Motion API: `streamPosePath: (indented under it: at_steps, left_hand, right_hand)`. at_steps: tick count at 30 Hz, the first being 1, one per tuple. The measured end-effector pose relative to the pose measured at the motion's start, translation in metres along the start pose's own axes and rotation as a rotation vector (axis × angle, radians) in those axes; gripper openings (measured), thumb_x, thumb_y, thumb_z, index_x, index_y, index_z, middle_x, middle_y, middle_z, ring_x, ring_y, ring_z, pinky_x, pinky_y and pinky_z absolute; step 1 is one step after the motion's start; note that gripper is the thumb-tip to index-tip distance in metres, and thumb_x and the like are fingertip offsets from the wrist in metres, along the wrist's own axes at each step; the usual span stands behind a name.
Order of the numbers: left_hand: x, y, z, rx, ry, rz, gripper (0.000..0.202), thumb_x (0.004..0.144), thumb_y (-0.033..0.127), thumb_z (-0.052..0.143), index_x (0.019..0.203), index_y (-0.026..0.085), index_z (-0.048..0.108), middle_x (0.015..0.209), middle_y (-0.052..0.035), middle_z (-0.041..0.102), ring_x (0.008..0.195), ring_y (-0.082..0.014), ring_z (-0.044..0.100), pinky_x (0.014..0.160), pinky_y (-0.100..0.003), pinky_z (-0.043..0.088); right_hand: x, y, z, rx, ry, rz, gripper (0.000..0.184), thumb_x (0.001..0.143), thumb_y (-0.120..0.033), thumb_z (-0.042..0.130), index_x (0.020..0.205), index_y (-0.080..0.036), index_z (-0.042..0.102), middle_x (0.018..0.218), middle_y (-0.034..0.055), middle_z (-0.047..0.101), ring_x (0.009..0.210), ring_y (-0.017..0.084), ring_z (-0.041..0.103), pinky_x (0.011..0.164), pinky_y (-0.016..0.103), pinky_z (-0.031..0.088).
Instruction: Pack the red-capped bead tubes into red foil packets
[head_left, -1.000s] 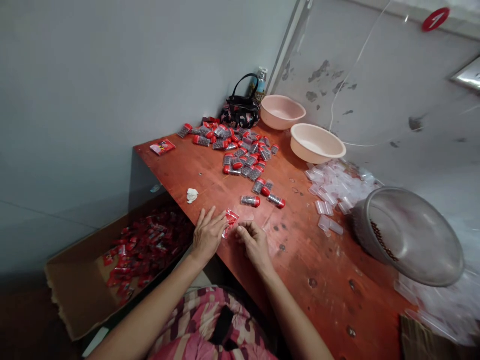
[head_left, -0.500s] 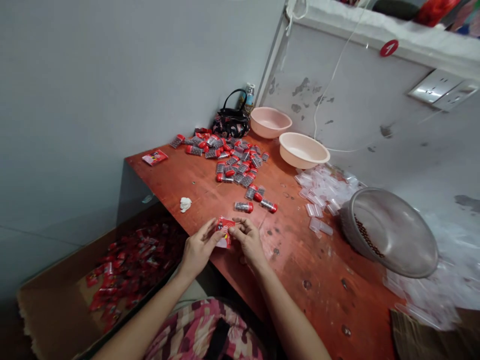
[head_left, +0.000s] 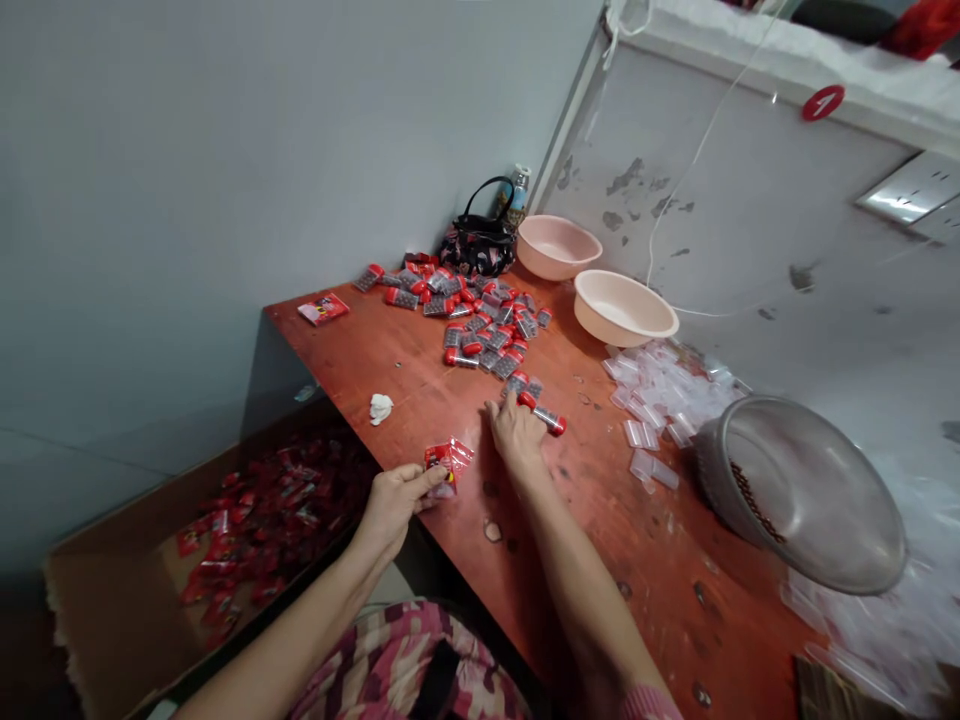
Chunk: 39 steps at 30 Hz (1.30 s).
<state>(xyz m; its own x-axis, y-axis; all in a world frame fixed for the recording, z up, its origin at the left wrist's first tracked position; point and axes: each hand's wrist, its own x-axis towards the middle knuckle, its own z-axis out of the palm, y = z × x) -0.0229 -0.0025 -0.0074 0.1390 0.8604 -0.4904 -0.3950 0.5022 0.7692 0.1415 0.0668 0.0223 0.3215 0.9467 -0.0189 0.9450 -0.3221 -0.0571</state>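
My left hand [head_left: 391,505] grips a small red-printed clear plastic packet [head_left: 446,467] between thumb and fingers, above the table's near edge. My right hand [head_left: 517,435] has its fingers spread on the red-brown wooden table [head_left: 600,530], right beside a few loose red-capped clear vials [head_left: 544,417] holding dark contents. It holds nothing that I can see. Farther back lies a dense scatter of the same vials [head_left: 480,325].
An open cardboard box [head_left: 255,530] of red packets stands left of the table. A red packet [head_left: 323,309] and a white tissue [head_left: 380,408] lie on the wood. Pink basins [head_left: 624,308], a tilted metal basin [head_left: 799,480], clear tubes [head_left: 660,390] and a black handbag [head_left: 478,245] occupy the far side.
My right hand has let go of the packet and moved forward to the loose vials. My left hand keeps the packet and has drawn slightly back toward the box.
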Motion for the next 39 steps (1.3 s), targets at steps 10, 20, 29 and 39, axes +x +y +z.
streamPosePath:
  at_steps: [10,20,29,39]
  left_hand:
    - [0.008,0.010,0.003,-0.581,0.169,-0.145,0.003,0.072,0.010,0.061,0.073,0.011,0.062,0.063,-0.0032,0.065,0.057,-0.0131,0.063,0.057,-0.027,0.055]
    - [0.001,0.007,0.027,-0.633,0.062,-0.104,0.005,0.073,0.009,0.058,0.075,0.011,0.062,0.067,-0.0054,0.066,0.055,-0.0136,0.062,0.053,-0.024,0.054]
    - [-0.004,0.003,0.032,-0.477,-0.066,-0.032,0.006,0.072,0.015,0.061,0.075,0.010,0.062,0.068,-0.0065,0.067,0.060,-0.0153,0.063,0.059,-0.027,0.053]
    - [-0.011,0.006,0.027,-0.254,-0.212,0.074,0.019,0.065,0.026,0.068,0.076,0.011,0.062,0.071,-0.0060,0.067,0.061,-0.0148,0.062,0.059,-0.026,0.048]
  right_hand:
    - [-0.042,0.034,0.010,0.748,-0.050,-0.193,0.044,0.075,-0.029,0.053,0.116,-0.017,0.043,0.084,0.0057,0.061,0.073,0.020,0.059,0.063,0.029,0.044]
    - [-0.131,0.006,0.012,1.235,-0.043,-0.195,0.050,0.072,-0.021,0.062,0.116,-0.021,0.039,0.079,0.0008,0.062,0.070,0.016,0.060,0.066,0.029,0.048]
    - [-0.129,0.015,0.015,1.194,-0.041,-0.192,0.052,0.072,-0.023,0.062,0.118,-0.021,0.037,0.080,0.0009,0.061,0.070,0.016,0.060,0.066,0.029,0.048]
    - [-0.126,0.016,0.008,1.244,-0.080,-0.184,0.058,0.073,-0.022,0.062,0.122,-0.021,0.032,0.083,0.0027,0.066,0.077,0.018,0.061,0.071,0.033,0.048]
